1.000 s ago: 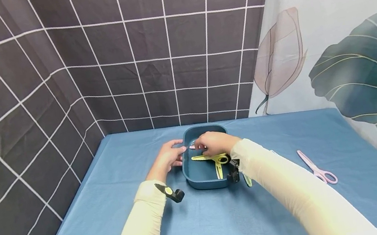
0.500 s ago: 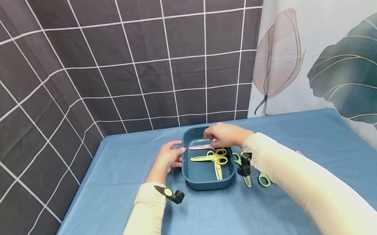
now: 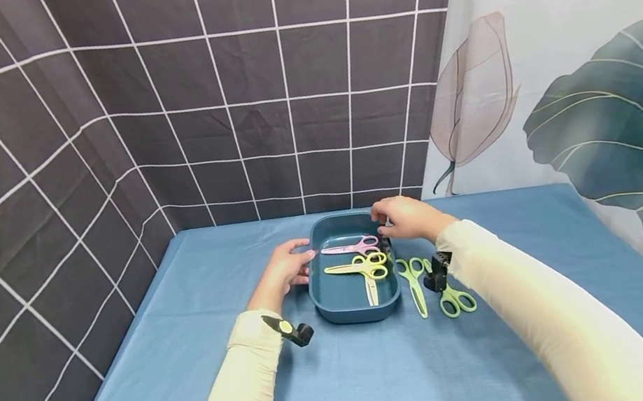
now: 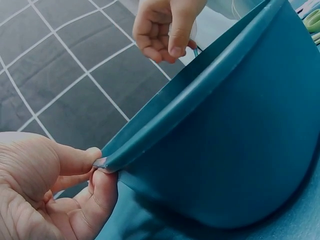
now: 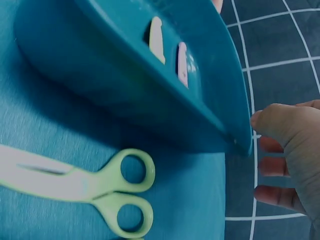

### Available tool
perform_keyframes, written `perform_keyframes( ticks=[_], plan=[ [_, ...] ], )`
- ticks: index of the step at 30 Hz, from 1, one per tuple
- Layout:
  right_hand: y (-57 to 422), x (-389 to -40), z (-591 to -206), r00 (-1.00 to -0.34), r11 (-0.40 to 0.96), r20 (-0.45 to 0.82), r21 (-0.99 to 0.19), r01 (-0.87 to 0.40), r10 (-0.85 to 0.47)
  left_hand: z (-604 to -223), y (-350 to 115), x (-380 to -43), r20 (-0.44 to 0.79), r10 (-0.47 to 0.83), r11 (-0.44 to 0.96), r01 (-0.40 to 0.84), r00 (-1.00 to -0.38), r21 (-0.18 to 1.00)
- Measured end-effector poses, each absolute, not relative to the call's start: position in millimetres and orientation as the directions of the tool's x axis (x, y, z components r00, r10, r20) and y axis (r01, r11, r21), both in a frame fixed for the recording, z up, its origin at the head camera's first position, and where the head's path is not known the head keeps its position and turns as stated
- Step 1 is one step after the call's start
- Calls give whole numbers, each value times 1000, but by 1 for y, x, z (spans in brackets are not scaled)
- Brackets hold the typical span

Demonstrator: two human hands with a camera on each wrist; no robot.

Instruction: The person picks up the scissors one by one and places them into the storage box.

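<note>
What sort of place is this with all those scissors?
Probably a makeshift filming corner: it has a blue cloth-covered table, a creased dark-grey backdrop with white grid lines, and a small black wrist-worn camera.

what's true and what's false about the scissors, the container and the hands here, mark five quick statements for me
1. The yellow scissors lie inside the blue container. True.
2. Every pair of scissors lies inside the container. False: the green scissors lie outside it, on the blue cloth.
3. The pink scissors lie farther from the person than the yellow ones. True.
4. A hand is holding the pink scissors. False: they lie in the container, and the right hand holds no scissors.
5. The left hand is at the container's left side. True.
</note>
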State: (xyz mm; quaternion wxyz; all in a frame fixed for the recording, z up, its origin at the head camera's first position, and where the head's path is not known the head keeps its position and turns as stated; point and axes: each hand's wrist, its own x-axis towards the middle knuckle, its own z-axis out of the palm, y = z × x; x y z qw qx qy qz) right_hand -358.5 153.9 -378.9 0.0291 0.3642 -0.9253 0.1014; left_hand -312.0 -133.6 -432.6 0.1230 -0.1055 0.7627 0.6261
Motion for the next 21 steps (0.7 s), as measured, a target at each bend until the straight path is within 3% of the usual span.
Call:
perform_keyframes(
  ticks=[7,21],
  plan=[
    [166,-356,-380,-759,738,115,-183,-650,-640,-433,-133,-311,-313,-3,186,-308,-950,933],
    [177,-356,-398,-782,779,-77,-190,-597,-618,-431,-133,-308,-308,-10,188,-305,-951,934]
  ],
)
